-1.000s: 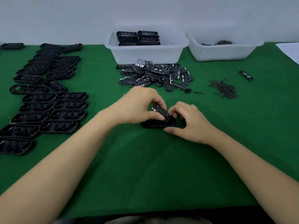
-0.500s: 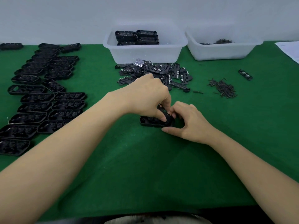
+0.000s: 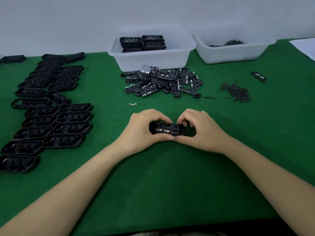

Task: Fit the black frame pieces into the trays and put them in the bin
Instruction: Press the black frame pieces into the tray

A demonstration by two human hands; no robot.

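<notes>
Holding one tray [image 3: 167, 129] low over the table [image 3: 153, 184] with both hands [image 3: 144, 128] [image 3: 202, 128] — fingers curled round each end, frame piece [image 3: 166, 130] pressed on top. Could pop out crooked if squeezed unevenly — or slip before reaching the bin [image 3: 151, 56].
</notes>
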